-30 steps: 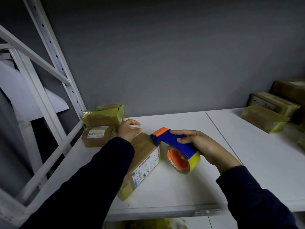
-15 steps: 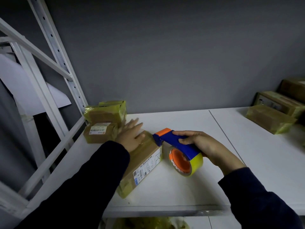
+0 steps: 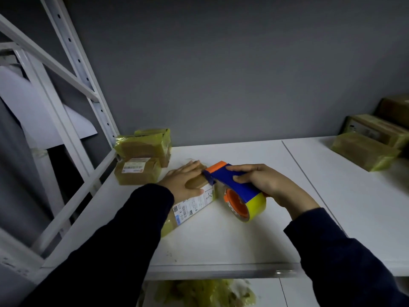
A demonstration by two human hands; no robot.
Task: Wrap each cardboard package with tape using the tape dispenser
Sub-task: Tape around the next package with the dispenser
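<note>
Left hand [image 3: 184, 185] flat, fingers straight, pins a cardboard package [image 3: 194, 206] near the shelf's [image 3: 243, 240] left end; right hand [image 3: 269, 185] grips the tape dispenser [image 3: 235, 186], nose at the package's top. Taping appears to be starting; next, likely a steady pull along it.

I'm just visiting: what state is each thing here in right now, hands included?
left hand: flat, fingers straight, pressing the labelled package.
right hand: grips the tape dispenser.
tape dispenser: tilted, front end at the labelled package's top.
labelled package: lying flat, near end taped yellow.
left packages: two, wrapped in yellowish tape.
right packages: wrapped in yellowish tape.
</note>
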